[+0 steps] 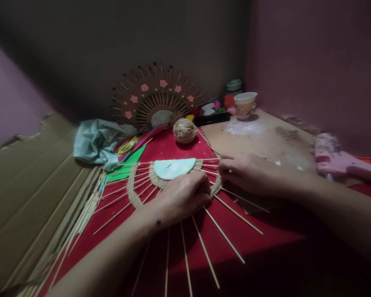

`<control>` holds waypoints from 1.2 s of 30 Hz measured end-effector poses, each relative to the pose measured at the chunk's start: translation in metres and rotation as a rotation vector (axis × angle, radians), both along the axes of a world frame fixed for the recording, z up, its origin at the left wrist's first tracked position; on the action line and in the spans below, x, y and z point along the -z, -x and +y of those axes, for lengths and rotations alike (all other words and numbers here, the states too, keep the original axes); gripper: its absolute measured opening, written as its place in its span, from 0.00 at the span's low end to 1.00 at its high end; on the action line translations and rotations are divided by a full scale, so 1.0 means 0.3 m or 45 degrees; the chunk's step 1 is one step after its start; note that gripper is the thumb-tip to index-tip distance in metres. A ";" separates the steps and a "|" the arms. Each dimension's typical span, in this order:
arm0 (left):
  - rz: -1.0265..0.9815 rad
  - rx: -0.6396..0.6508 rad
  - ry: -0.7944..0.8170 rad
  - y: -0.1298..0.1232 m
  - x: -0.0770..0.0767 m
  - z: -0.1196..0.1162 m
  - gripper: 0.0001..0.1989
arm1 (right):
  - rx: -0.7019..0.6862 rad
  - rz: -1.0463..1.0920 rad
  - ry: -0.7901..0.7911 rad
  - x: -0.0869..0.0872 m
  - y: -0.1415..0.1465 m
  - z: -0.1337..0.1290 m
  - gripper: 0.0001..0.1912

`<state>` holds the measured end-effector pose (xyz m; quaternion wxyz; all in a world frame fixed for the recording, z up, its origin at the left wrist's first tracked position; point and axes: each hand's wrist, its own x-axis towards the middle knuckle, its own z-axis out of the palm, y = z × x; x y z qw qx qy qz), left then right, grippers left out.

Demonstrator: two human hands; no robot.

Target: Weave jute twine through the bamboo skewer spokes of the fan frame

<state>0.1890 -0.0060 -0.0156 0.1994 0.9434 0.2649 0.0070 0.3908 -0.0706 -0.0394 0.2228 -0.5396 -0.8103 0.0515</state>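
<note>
A half-round fan of thin wooden sticks [205, 246] lies with its straight side away from me. At its centre is a pale blue half-disc [174, 168] edged with woven twine. Farther out, a second woven twine band [132, 187] crosses the sticks and passes beneath my left hand [187, 192]. That hand is closed, its curled fingers pressed down on the fan at the band; its fingertips are hidden. To the right, my right hand [245, 171] pinches the twine beside the band's right end. The strand runs back to a twine ball [184, 131] behind the fan.
A finished fan with pink flowers [163, 83] leans at the back wall. Around it are a grey-green cloth [94, 140], scissors [128, 145] and a paper cup [245, 105]. On the right lies a pink glue gun [330, 156]. Loose sticks [80, 218] and cardboard [21, 194] lie left.
</note>
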 end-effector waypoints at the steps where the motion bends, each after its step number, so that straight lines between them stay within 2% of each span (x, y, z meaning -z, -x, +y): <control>1: -0.026 0.015 -0.030 0.002 0.007 -0.002 0.04 | 0.013 -0.011 0.004 -0.005 -0.003 -0.005 0.06; 4: -0.131 0.086 -0.121 0.007 0.025 -0.013 0.06 | 0.020 -0.020 0.088 -0.030 -0.013 -0.028 0.06; 8: -0.199 0.175 -0.192 0.015 0.041 -0.020 0.08 | -0.072 0.043 0.159 -0.058 -0.023 -0.075 0.05; 13: -0.219 0.375 -0.245 0.027 0.055 -0.013 0.14 | -0.042 0.078 0.154 -0.036 -0.033 -0.150 0.05; 16: -0.186 0.433 -0.284 0.032 0.056 -0.012 0.15 | -0.017 0.092 0.104 -0.019 -0.039 -0.195 0.05; 23: -0.101 0.537 -0.409 0.036 0.041 -0.014 0.18 | 0.000 0.173 0.014 -0.010 -0.049 -0.250 0.09; 29: -0.049 0.595 -0.395 0.035 0.039 -0.006 0.18 | -0.016 0.220 0.132 -0.005 -0.052 -0.283 0.07; 36: -0.046 0.593 -0.393 0.042 0.051 0.000 0.19 | 0.028 0.079 0.050 -0.001 -0.045 -0.313 0.09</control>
